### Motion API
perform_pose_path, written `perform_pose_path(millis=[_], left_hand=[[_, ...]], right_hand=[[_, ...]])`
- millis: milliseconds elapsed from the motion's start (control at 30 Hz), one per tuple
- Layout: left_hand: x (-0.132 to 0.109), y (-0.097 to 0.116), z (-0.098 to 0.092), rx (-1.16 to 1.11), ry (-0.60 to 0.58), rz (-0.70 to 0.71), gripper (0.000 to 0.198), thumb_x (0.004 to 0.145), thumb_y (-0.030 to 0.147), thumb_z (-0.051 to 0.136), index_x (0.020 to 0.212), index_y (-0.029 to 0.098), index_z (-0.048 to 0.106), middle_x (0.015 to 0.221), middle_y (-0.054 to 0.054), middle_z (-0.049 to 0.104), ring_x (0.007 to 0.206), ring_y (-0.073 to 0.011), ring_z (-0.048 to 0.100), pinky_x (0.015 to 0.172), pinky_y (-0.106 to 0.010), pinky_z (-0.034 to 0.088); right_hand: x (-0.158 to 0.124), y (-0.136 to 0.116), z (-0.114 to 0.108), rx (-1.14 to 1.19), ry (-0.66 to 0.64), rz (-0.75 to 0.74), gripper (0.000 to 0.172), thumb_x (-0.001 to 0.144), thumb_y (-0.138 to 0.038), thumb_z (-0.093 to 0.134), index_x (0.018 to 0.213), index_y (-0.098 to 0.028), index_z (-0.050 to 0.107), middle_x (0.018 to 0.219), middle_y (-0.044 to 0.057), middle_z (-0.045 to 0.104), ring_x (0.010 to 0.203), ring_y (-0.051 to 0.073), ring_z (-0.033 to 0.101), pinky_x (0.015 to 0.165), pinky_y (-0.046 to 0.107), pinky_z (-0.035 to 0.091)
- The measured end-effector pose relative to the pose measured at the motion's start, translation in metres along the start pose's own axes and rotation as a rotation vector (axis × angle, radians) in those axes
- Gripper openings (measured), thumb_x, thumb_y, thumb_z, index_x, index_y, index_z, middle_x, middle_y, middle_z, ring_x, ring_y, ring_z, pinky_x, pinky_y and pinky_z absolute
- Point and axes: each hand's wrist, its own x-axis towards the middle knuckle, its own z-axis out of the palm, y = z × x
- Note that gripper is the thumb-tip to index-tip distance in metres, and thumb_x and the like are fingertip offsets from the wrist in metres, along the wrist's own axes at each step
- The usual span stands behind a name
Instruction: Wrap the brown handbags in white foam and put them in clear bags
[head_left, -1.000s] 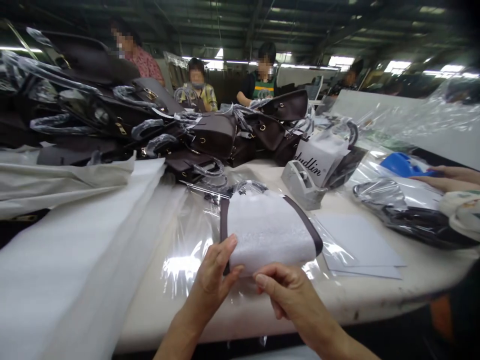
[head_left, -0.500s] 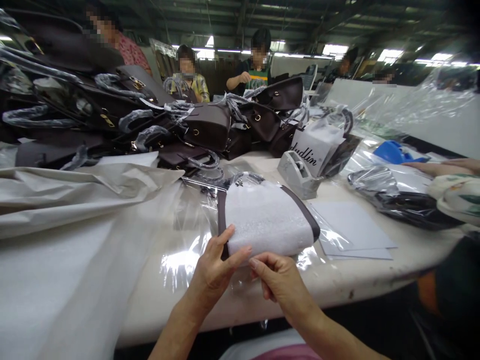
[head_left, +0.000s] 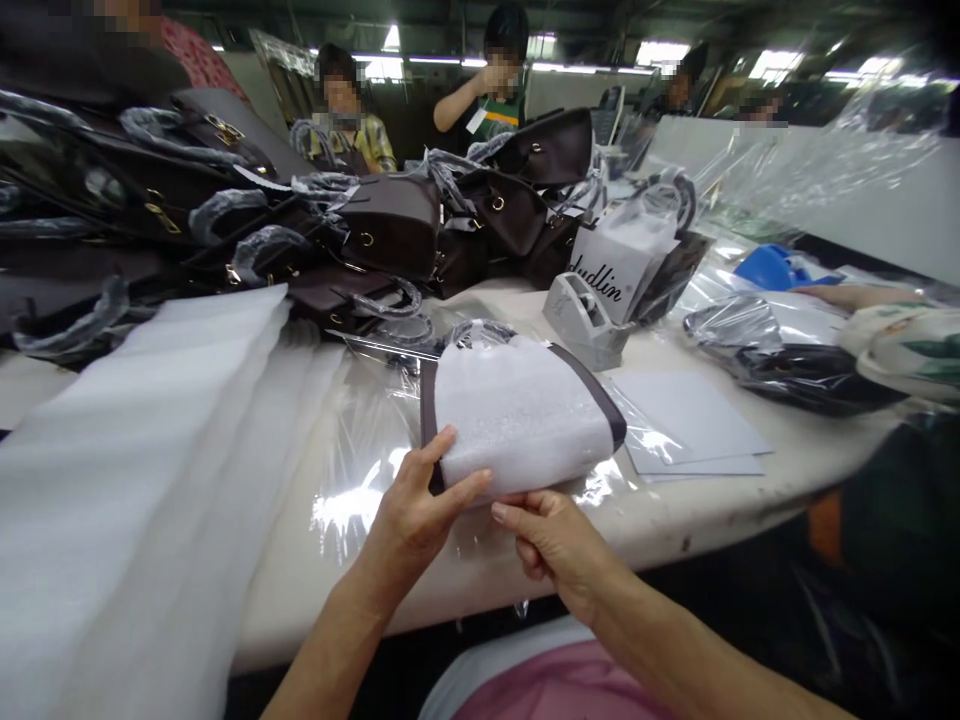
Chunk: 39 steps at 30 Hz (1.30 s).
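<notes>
A dark brown handbag wrapped in white foam sheet (head_left: 517, 415) lies inside a clear plastic bag (head_left: 375, 450) on the white table (head_left: 675, 520). My left hand (head_left: 416, 505) grips the near left corner of the wrapped bag, thumb on top and fingers curled under. My right hand (head_left: 551, 540) pinches the plastic at the near edge just right of it, fingers closed.
A stack of white foam sheets (head_left: 112, 470) fills the left. Dark handbags in plastic (head_left: 360, 230) pile up behind. A tape dispenser (head_left: 581, 320), a white printed bag (head_left: 619, 265) and paper sheets (head_left: 690, 420) lie right. Another person's arm (head_left: 892, 335) rests at far right; several people stand behind.
The view has shifted so everything sits higher and nearer. My hands stay at the near edge of the wrapped bag. The crumpled paper on the left has gone from view.
</notes>
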Motion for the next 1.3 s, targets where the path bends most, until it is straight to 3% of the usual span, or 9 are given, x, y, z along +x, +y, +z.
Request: perform_pose_path(millis=[267, 433, 667, 833, 933, 1067, 1167, 1233, 1300], left_hand=[[0.002, 0.002, -0.001, -0.007, 0.004, -0.014, 0.033, 0.081, 0.006, 0.052, 0.105, 0.026, 0.061, 0.133, -0.009, 0.034, 0.113, -0.0233, 0.047, 0.083, -0.036, 0.050], [0.002, 0.004, 0.000, -0.006, -0.001, -0.024, 0.031, 0.081, 0.007, 0.052, 0.104, 0.026, 0.061, 0.132, -0.010, 0.036, 0.111, -0.0234, 0.049, 0.082, -0.037, 0.050], [0.002, 0.001, 0.003, -0.018, 0.005, -0.013, 0.034, 0.080, 0.006, 0.053, 0.107, 0.026, 0.060, 0.134, -0.010, 0.035, 0.113, -0.0243, 0.048, 0.083, -0.037, 0.050], [0.002, -0.001, 0.003, -0.009, 0.018, 0.024, 0.034, 0.081, 0.007, 0.052, 0.107, 0.026, 0.059, 0.132, -0.011, 0.037, 0.111, -0.0236, 0.048, 0.081, -0.037, 0.051], [0.003, 0.000, 0.002, 0.000, 0.024, 0.016, 0.033, 0.081, 0.006, 0.052, 0.106, 0.026, 0.060, 0.131, -0.011, 0.038, 0.111, -0.0237, 0.049, 0.080, -0.036, 0.051], [0.003, 0.000, 0.002, 0.010, 0.047, 0.010, 0.031, 0.082, 0.008, 0.050, 0.105, 0.027, 0.062, 0.131, -0.011, 0.039, 0.109, -0.0225, 0.051, 0.079, -0.034, 0.052], [-0.001, -0.004, 0.005, 0.017, 0.083, 0.042, 0.032, 0.084, 0.009, 0.047, 0.107, 0.025, 0.061, 0.135, -0.013, 0.038, 0.112, -0.0242, 0.050, 0.079, -0.035, 0.053], [-0.004, -0.007, 0.007, 0.043, 0.091, 0.060, 0.033, 0.083, 0.009, 0.046, 0.108, 0.025, 0.061, 0.137, -0.014, 0.036, 0.116, -0.0267, 0.048, 0.080, -0.038, 0.053], [-0.008, -0.009, 0.009, 0.075, 0.101, 0.059, 0.035, 0.083, 0.008, 0.046, 0.108, 0.027, 0.061, 0.139, -0.014, 0.034, 0.118, -0.0283, 0.047, 0.082, -0.040, 0.052]], right_hand=[[0.007, 0.009, -0.002, -0.011, -0.011, -0.055, 0.038, 0.061, -0.039, 0.070, 0.086, -0.012, 0.059, 0.056, -0.005, 0.051, 0.038, 0.003, 0.039, 0.035, 0.017, 0.027], [0.018, 0.017, 0.006, 0.006, 0.079, -0.122, 0.035, 0.062, -0.040, 0.069, 0.080, -0.011, 0.061, 0.063, -0.001, 0.058, 0.035, 0.002, 0.037, 0.034, 0.018, 0.026], [0.032, 0.029, 0.012, -0.030, 0.171, -0.069, 0.028, 0.069, -0.041, 0.063, 0.072, -0.014, 0.058, 0.051, -0.002, 0.054, 0.032, 0.004, 0.037, 0.033, 0.019, 0.023], [0.022, 0.024, 0.006, -0.149, 0.082, -0.063, 0.022, 0.068, -0.031, 0.064, 0.058, -0.014, 0.054, 0.046, -0.003, 0.052, 0.029, 0.005, 0.038, 0.031, 0.018, 0.023], [0.022, 0.021, 0.005, -0.208, -0.035, -0.093, 0.013, 0.071, -0.024, 0.057, 0.078, -0.014, 0.061, 0.059, -0.003, 0.059, 0.033, 0.004, 0.043, 0.034, 0.017, 0.028], [0.016, 0.017, 0.005, -0.263, -0.049, 0.030, 0.027, 0.075, -0.018, 0.037, 0.089, -0.015, 0.060, 0.059, -0.002, 0.057, 0.028, 0.004, 0.035, 0.030, 0.018, 0.018], [-0.009, -0.011, -0.006, -0.381, -0.256, 0.038, 0.023, 0.071, -0.015, 0.043, 0.082, -0.014, 0.064, 0.048, -0.003, 0.051, 0.029, 0.004, 0.032, 0.031, 0.017, 0.019], [-0.019, -0.051, -0.021, -0.539, -0.551, -0.078, 0.019, 0.071, -0.016, 0.052, 0.081, -0.016, 0.068, 0.051, -0.004, 0.050, 0.037, 0.003, 0.036, 0.036, 0.014, 0.024], [-0.009, -0.104, -0.038, -0.564, -0.461, -0.297, 0.024, 0.081, -0.031, 0.049, 0.092, -0.019, 0.066, 0.051, -0.004, 0.051, 0.036, 0.004, 0.037, 0.035, 0.014, 0.027]])
